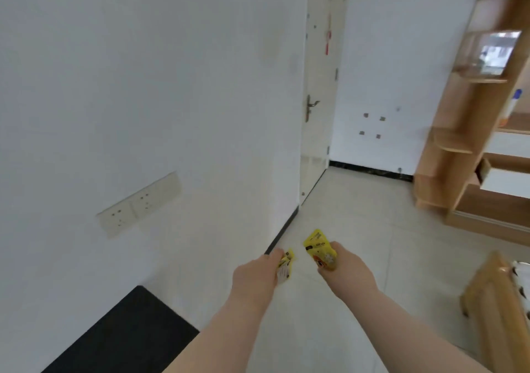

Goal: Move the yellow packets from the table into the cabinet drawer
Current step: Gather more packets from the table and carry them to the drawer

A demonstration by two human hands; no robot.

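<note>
Head view is showing both arms reaching out over the pale floor (358, 229), each hand carrying a yellow packet. The left hand (255, 278) is closing its fingers (275, 255) around a small packet (285, 266), seen edge-on. The right hand (348, 269) is gripping a second packet (319, 250), its printed face turned toward the camera. At the right edge a wooden cabinet (464, 143) is standing with what seems, through the blur, to be a white drawer (504, 179) pulled open.

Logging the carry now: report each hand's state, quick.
Left hand: closed around a small yellow packet.
Right hand: closed around a larger yellow packet.
</note>
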